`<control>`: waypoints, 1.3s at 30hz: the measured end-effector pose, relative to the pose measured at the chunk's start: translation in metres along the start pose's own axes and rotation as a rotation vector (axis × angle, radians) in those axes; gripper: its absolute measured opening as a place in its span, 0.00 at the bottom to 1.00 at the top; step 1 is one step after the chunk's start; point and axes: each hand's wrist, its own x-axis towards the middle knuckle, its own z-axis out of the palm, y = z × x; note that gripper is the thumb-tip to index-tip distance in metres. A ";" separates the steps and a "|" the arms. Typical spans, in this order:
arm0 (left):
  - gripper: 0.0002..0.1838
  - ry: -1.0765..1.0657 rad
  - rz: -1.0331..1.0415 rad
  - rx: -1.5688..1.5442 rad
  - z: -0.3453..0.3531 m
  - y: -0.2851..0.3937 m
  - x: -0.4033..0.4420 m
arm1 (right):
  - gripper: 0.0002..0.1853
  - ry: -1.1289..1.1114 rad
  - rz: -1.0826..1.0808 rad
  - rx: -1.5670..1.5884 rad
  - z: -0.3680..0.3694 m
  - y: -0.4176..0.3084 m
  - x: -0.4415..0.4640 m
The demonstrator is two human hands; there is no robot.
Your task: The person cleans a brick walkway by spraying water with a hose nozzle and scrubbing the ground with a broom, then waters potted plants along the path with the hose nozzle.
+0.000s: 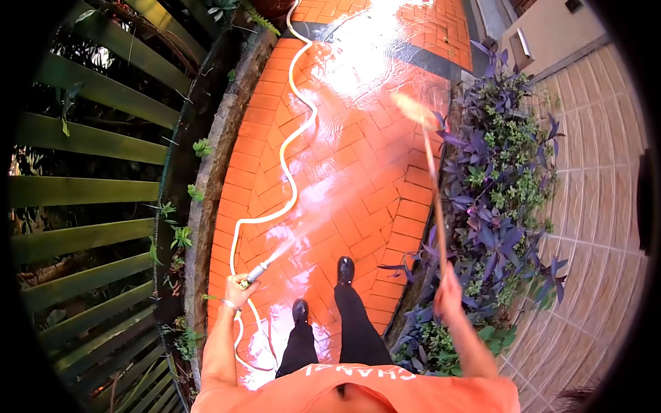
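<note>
My left hand (237,292) is closed round a hose spray nozzle (255,274), and a jet of water leaves its tip toward the upper right. From there a pale hose (287,165) snakes up the brick path and also loops down beside my legs. In my right hand (449,297) is the long handle of a broom (435,186), its fingers wrapped round the lower end. The broom's yellowish head (413,109), smeared by motion, is over the wet bricks near the path's right side.
Wet orange brick path (358,199) runs ahead, crossed by a dark band. A stone curb (206,186) and slatted fence (82,189) line the left. Purple-leaved plants (489,165) border the right, before a tiled wall (592,186). My dark shoes (345,270) stand on the bricks.
</note>
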 end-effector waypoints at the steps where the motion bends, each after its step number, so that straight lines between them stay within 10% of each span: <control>1: 0.08 0.009 0.001 -0.041 0.000 0.009 -0.001 | 0.25 0.006 0.101 0.008 0.010 -0.001 -0.053; 6: 0.08 -0.004 0.047 -0.069 0.009 0.038 0.014 | 0.29 -0.129 0.551 -0.018 0.062 -0.016 -0.104; 8: 0.09 -0.023 0.144 0.066 0.013 0.045 0.024 | 0.12 -0.067 0.378 -0.104 0.069 -0.010 -0.034; 13: 0.09 -0.047 0.299 0.050 0.025 0.032 0.045 | 0.15 -0.001 0.113 -0.121 0.064 -0.070 0.174; 23: 0.15 0.085 0.054 -0.037 -0.062 -0.048 0.057 | 0.25 0.020 -0.021 -0.274 0.068 0.039 -0.163; 26: 0.16 0.133 0.075 -0.029 -0.072 -0.035 0.036 | 0.24 -0.079 0.655 -0.125 0.110 -0.039 -0.159; 29: 0.18 0.279 0.045 -0.016 -0.089 -0.070 0.028 | 0.18 -0.033 0.183 -0.360 0.099 0.037 -0.078; 34: 0.19 0.451 -0.134 0.000 -0.135 -0.137 0.003 | 0.15 -0.122 0.060 -0.285 0.135 -0.064 0.027; 39: 0.18 0.568 -0.167 -0.058 -0.160 -0.184 -0.044 | 0.26 -0.089 -0.454 -0.695 0.109 0.002 -0.115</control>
